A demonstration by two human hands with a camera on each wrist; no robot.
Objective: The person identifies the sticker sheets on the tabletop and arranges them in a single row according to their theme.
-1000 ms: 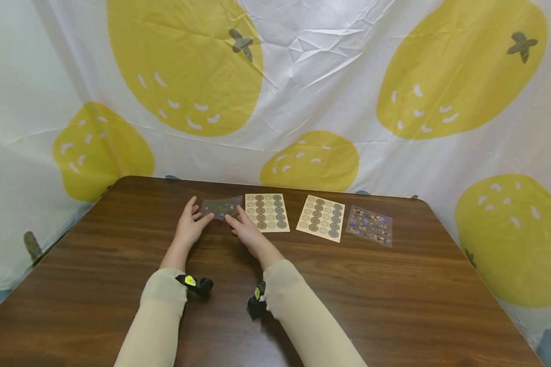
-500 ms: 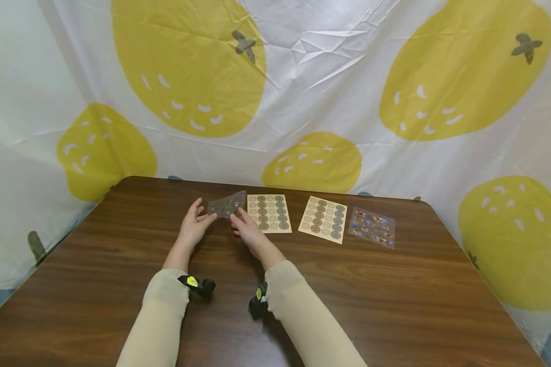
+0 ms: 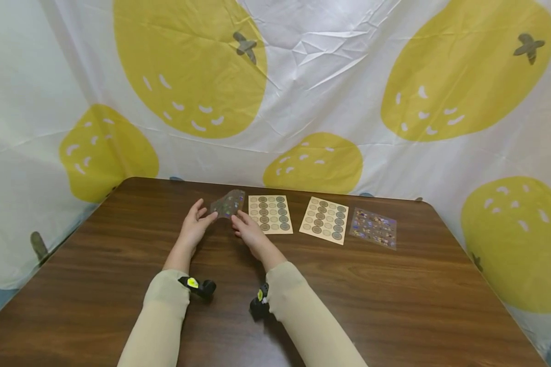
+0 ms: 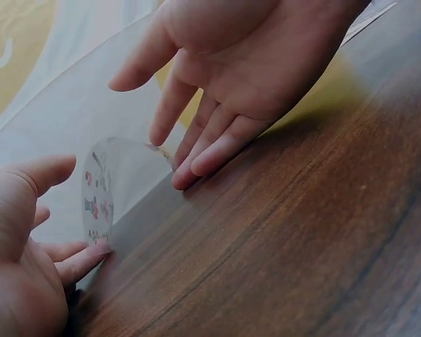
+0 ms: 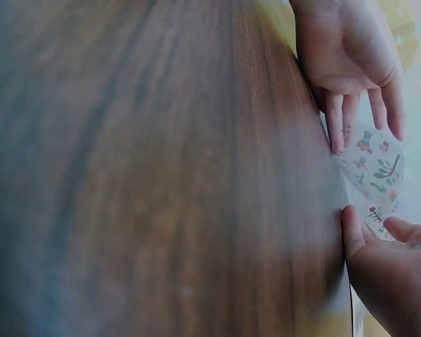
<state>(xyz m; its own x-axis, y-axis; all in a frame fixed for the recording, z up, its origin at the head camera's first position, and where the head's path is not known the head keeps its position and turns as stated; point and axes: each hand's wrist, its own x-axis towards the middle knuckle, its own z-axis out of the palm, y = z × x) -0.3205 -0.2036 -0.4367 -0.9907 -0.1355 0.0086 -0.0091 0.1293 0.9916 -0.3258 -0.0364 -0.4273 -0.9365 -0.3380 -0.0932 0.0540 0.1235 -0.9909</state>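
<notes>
Between my two hands, a clear sticker sheet (image 3: 229, 205) with small printed figures bows upward near the table's back edge. My left hand (image 3: 192, 228) is at its left side, its fingertips touching one edge of the sheet (image 4: 98, 200) in the left wrist view. From the other side my right hand (image 3: 252, 234) touches the opposite edge with its fingers fairly straight. Both thumbs look apart from the sheet in the left wrist view. Small red and green plant prints show on the curved sheet (image 5: 379, 165) in the right wrist view.
Right of my hands lie two cream sheets of round stickers, one nearer (image 3: 270, 215) and one farther right (image 3: 324, 220). Beyond them is another clear sticker sheet (image 3: 373, 228). A white cloth with yellow fruit prints (image 3: 312, 160) hangs behind the brown wooden table (image 3: 372, 300).
A second ago the clear sheet looked nearly flat; it has since bent up into a curve between my hands. The hands have barely moved, and the view has shifted slightly.
</notes>
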